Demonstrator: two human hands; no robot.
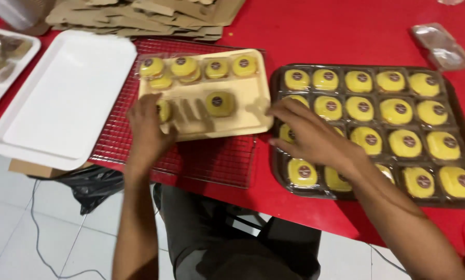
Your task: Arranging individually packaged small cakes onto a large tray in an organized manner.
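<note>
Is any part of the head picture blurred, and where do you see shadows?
Head view: both hands are motion-blurred, the left hand and right hand; finger shadows fall on the cream tray; soft glare shows on the white tray; the yellow cakes in the dark tray are fairly sharp.

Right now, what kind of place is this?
Probably a small bakery packing table: a dark tray of wrapped yellow cakes, a wire cooling rack, and flat cardboard boxes.

Both arms are bare, with no sleeves in view. The left hand (147, 129) and right hand (310, 136) wear no gloves. The lap shows dark grey trousers (206, 233).
</note>
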